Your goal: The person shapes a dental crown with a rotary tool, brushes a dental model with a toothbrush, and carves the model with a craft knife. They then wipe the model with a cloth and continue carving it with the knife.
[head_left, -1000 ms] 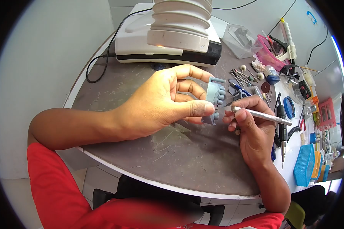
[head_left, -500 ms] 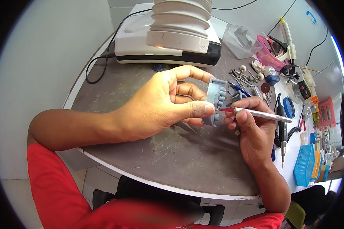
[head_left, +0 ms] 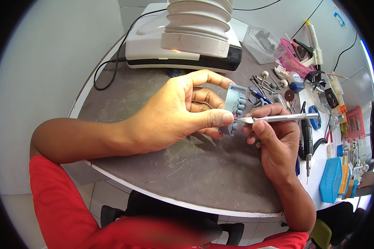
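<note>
Above the middle of the table, my left hand [head_left: 183, 110] is closed around a grey-blue dental model [head_left: 232, 101], thumb across its near side and fingers behind it. A row of teeth on the model faces right. My right hand [head_left: 274, 135] pinches a silver craft knife [head_left: 289, 118] like a pen, its handle pointing right. The knife's blade end lies right at the model's teeth, beside my left thumb tip, which partly hides that spot.
A white suction machine [head_left: 141, 43] with a ribbed hose [head_left: 197, 25] stands at the back. Burs [head_left: 262, 85], a blue-capped bottle [head_left: 296, 82] and a pink basket [head_left: 293, 60] lie at the back right. A handpiece [head_left: 307, 137] and a blue basket [head_left: 330, 180] are at right.
The craft knife has rolled and tilted, its handle end now higher and its blade catching white light instead of red. My left hand and the model stay nearly still.
</note>
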A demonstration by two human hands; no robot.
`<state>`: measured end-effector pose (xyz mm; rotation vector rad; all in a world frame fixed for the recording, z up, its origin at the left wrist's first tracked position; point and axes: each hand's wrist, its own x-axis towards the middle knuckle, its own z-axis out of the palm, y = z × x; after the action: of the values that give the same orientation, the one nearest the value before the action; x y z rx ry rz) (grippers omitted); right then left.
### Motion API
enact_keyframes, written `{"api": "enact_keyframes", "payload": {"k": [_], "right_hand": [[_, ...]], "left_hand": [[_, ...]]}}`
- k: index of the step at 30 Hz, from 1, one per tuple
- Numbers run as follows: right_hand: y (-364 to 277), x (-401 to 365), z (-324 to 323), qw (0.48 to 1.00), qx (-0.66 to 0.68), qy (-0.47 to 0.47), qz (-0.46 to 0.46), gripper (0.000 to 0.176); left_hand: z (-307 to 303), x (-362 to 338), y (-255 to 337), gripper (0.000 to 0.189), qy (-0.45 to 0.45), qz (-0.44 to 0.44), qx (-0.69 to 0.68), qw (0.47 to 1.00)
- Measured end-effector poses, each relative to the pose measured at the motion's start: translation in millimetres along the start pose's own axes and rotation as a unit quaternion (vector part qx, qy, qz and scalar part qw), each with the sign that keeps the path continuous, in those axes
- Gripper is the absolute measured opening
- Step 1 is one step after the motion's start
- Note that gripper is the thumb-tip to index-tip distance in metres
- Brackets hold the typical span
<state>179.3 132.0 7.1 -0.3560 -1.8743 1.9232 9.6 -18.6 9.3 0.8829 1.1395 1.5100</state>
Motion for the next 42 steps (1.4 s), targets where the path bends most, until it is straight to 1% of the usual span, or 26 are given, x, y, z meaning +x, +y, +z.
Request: {"api": "enact_keyframes", "payload": {"k": [2,4,5,7,8,9,10,12,13,15,16,17,19,20,21,23,24,25,27,28,30,34,36,42], "right_hand": [[1,-1,-1,1.000,-0.012,0.003,0.006,0.021],[1,-1,-1,1.000,-0.018,-0.006,-0.022,0.018],[1,-1,-2,1.000,-0.018,-0.006,-0.023,0.018],[1,-2,-5,0.997,0.010,0.022,-0.068,0.018],[2,-1,-2,0.994,-0.019,0.038,-0.097,0.019],[2,1,0,0.994,-0.018,0.037,-0.098,0.019],[3,2,1,0.992,-0.068,0.054,-0.095,0.019],[2,1,7,0.981,-0.157,0.074,-0.090,0.018],[-1,-2,7,0.981,-0.157,0.075,-0.091,0.018],[-7,-5,4,0.965,-0.241,0.027,-0.099,0.022],[-5,-4,0,0.952,-0.257,0.007,-0.166,0.029],[-4,-5,0,0.952,-0.258,0.008,-0.167,0.029],[-4,-6,1,0.947,-0.221,0.023,-0.234,0.032],[-7,-7,-2,0.934,-0.263,0.020,-0.240,0.029],[-5,-7,-2,0.934,-0.263,0.020,-0.241,0.029],[2,-8,-1,0.919,-0.272,0.018,-0.286,0.026],[2,-11,6,0.932,-0.245,0.053,-0.261,0.021],[3,-10,8,0.932,-0.245,0.053,-0.261,0.021],[6,-10,9,0.935,-0.208,0.055,-0.282,0.015],[6,-9,7,0.935,-0.208,0.055,-0.282,0.015],[6,-8,2,0.928,-0.260,0.020,-0.268,0.010],[6,-8,5,0.929,-0.264,0.024,-0.258,0.010],[5,-9,7,0.941,-0.240,0.044,-0.234,0.010],[0,-10,8,0.939,-0.258,0.046,-0.222,0.008]], "left_hand": [[0,0,0,0.053,0.000,-0.009,0.013,1.000],[-1,1,-4,0.050,-0.007,0.005,-0.001,1.000],[-2,1,-5,0.050,-0.007,0.005,-0.001,1.000],[-1,1,-5,0.047,0.027,0.004,-0.041,0.999],[-2,2,-7,0.047,0.028,0.004,-0.040,0.999],[-3,4,-10,0.046,0.034,0.018,-0.040,0.998],[-3,5,-10,0.045,0.039,0.033,-0.040,0.998],[-4,4,-10,0.045,0.036,0.025,-0.040,0.998],[-4,3,-9,0.044,0.033,0.017,-0.042,0.998],[-4,3,-9,0.043,0.032,0.014,-0.040,0.999],[-4,2,-10,0.041,0.031,0.010,-0.039,0.999],[-3,2,-10,0.041,0.030,0.011,-0.039,0.999],[-3,2,-9,0.039,0.035,0.012,-0.040,0.998],[-3,2,-9,0.039,0.034,0.014,-0.040,0.999],[-2,1,-9,0.038,0.036,0.007,-0.040,0.999],[-2,1,-9,0.038,0.038,0.001,-0.040,0.998],[-2,2,-10,0.037,0.041,0.005,-0.044,0.998],[-2,2,-10,0.036,0.044,0.008,-0.049,0.998],[-1,2,-8,0.036,0.045,0.005,-0.050,0.998],[-1,2,-7,0.036,0.044,0.002,-0.051,0.998],[-1,2,-9,0.036,0.042,0.005,-0.045,0.998],[-1,2,-7,0.034,0.028,0.008,-0.047,0.998],[0,2,-7,0.033,0.030,0.007,-0.048,0.998],[0,1,-6,0.034,0.027,0.004,-0.041,0.999]]}}
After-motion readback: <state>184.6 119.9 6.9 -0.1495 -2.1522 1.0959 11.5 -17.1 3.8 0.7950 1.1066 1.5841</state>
